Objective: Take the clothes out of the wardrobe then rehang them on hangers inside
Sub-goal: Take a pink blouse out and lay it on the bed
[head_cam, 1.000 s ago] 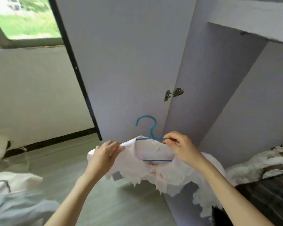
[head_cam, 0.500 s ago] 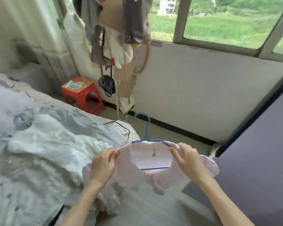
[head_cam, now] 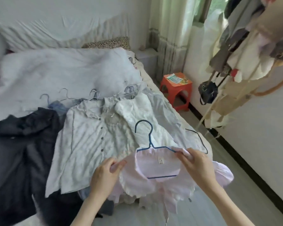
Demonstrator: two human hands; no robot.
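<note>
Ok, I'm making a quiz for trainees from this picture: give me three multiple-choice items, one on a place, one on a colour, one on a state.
1. Where does the pale button-front shirt lie?
A on the bed
B on the stool
C on the floor

2. What colour is the wire hanger inside the pink collared blouse?
A red
B blue
C white

3. What are the two hands doing?
A both hang idle
B only the right hand holds the blouse
C each pinches a shoulder of the blouse

Answers: 1 A, it is spread flat on the white bed. 2 B, its hook and bar show blue. 3 C, the left hand and the right hand each pinch pink fabric at a hanger end.
</note>
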